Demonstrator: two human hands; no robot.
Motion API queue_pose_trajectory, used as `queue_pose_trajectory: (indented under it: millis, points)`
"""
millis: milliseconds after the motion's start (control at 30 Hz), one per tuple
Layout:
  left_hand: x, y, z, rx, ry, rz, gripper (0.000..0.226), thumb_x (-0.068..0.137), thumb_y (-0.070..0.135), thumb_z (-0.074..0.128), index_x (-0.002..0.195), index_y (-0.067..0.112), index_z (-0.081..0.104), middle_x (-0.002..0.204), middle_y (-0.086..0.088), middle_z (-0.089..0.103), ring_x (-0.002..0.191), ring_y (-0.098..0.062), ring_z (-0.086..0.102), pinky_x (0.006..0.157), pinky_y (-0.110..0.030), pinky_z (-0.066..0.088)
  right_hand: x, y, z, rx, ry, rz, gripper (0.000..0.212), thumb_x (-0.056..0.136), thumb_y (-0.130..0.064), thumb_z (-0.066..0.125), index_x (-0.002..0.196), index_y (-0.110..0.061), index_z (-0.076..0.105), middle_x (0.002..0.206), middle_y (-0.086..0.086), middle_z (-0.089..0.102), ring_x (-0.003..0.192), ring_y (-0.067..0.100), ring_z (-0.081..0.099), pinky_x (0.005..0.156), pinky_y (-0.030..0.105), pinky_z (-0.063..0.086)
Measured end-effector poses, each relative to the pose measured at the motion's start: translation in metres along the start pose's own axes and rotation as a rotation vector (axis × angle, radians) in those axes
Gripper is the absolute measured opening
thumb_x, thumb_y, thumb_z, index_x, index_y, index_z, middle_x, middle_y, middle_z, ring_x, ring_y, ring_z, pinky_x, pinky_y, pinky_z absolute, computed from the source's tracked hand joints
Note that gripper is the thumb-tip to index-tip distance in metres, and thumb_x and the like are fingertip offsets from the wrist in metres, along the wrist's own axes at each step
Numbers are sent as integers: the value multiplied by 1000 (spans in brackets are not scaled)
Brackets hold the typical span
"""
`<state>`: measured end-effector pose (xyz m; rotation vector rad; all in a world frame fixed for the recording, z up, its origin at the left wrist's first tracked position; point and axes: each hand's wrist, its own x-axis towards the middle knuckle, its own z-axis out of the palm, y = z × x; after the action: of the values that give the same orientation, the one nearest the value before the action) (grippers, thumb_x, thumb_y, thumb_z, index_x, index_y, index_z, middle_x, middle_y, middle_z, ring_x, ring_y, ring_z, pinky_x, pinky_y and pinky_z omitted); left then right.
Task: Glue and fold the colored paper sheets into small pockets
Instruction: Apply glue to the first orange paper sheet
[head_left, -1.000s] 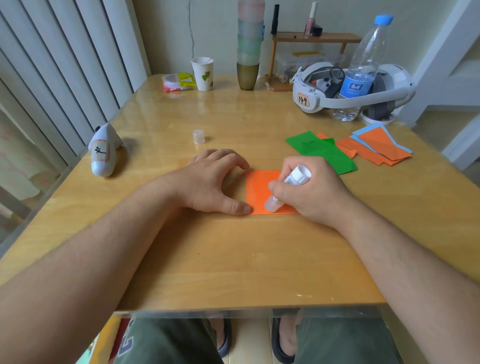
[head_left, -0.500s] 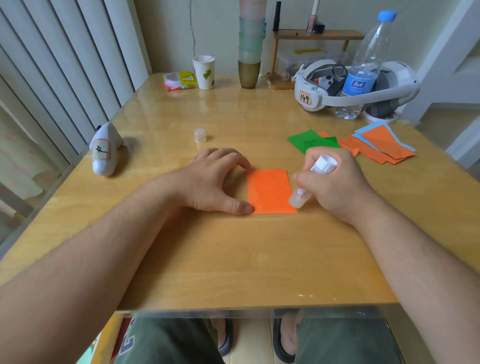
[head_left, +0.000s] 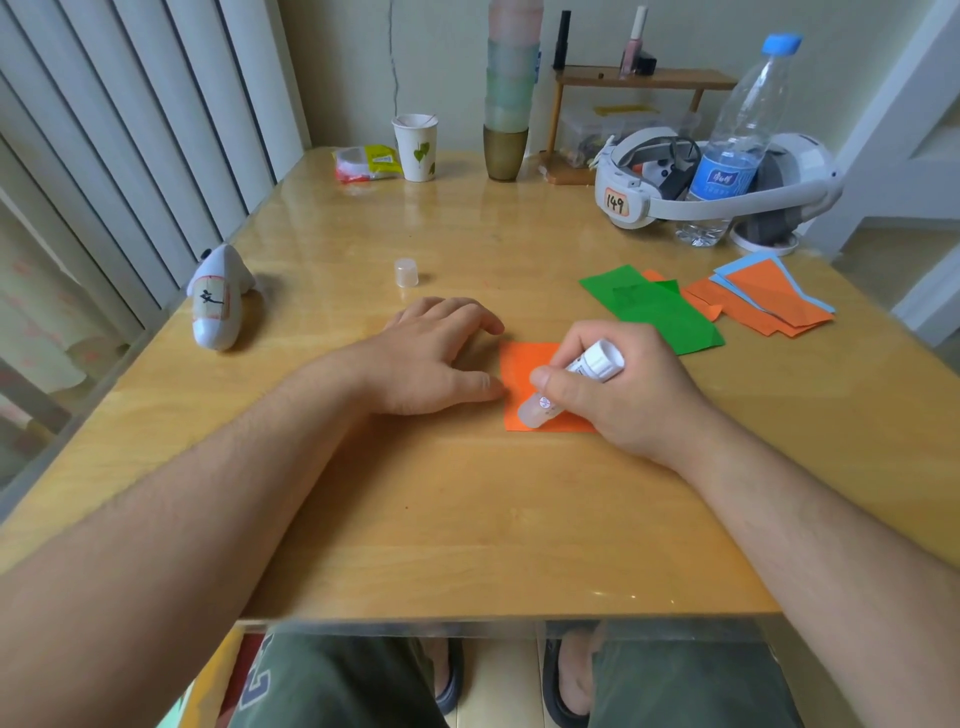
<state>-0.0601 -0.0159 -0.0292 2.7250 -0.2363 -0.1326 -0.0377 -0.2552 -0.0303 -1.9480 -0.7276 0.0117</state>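
Observation:
An orange paper sheet (head_left: 519, 371) lies flat on the wooden table (head_left: 467, 519) in front of me. My left hand (head_left: 431, 358) rests on the table at the sheet's left edge, thumb tip touching that edge, fingers bent and fingertips down. My right hand (head_left: 618, 389) grips a white glue stick (head_left: 571, 387), tilted with its tip down on the sheet near the lower left corner. The hand hides the sheet's right part. The glue stick's clear cap (head_left: 406, 272) stands farther back on the table.
A green sheet (head_left: 654, 309) and a pile of orange and blue sheets (head_left: 769, 301) lie to the right. A white plush toy (head_left: 218, 304) lies at the left. At the back stand a paper cup (head_left: 415, 146), stacked cups (head_left: 508, 93), a headset (head_left: 675, 192) and a water bottle (head_left: 737, 140).
My right hand carried the glue stick from the sheet's right edge back to the left, and its tip now sits near the lower left corner. My left hand stayed in place.

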Motion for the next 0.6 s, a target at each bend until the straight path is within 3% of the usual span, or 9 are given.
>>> queue_pose_trajectory:
  millis: [100, 200, 300, 467, 600]
  points:
    - [-1, 2, 0, 32, -3, -2, 88, 66, 85, 43, 142, 40, 42, 153, 17, 38, 144, -14, 25, 123, -45, 24, 0, -1, 1, -1, -32, 14, 30, 71, -51, 79, 72, -23, 67, 66, 4, 63, 64, 14, 52, 60, 32, 40]
    - [-2, 2, 0, 60, -7, 16, 96, 62, 89, 49, 144, 41, 39, 154, 18, 34, 146, -13, 22, 123, -43, 23, 1, -2, -1, 6, -67, 27, 23, 73, -37, 79, 70, -20, 64, 59, -7, 56, 61, 10, 47, 58, 31, 37]
    - [-3, 2, 0, 63, -5, 21, 100, 59, 90, 52, 144, 41, 37, 155, 18, 33, 148, -14, 21, 123, -45, 23, 0, -2, -8, -12, -58, 50, 22, 71, -32, 76, 68, -16, 61, 58, -8, 52, 59, 10, 42, 55, 28, 34]
    - [-4, 2, 0, 44, 2, 24, 98, 58, 89, 56, 143, 43, 38, 154, 18, 35, 148, -15, 22, 123, -47, 25, -3, -1, -30, 8, -74, 107, 21, 72, -28, 76, 67, -15, 60, 57, -6, 59, 58, 11, 47, 55, 28, 36]
    - [-5, 2, -1, 41, -2, 29, 99, 57, 88, 58, 143, 44, 38, 153, 19, 35, 147, -15, 22, 123, -46, 25, -4, 1, -38, 11, -99, 123, 26, 85, -4, 78, 69, -5, 57, 55, -7, 66, 55, 5, 49, 54, 23, 36]
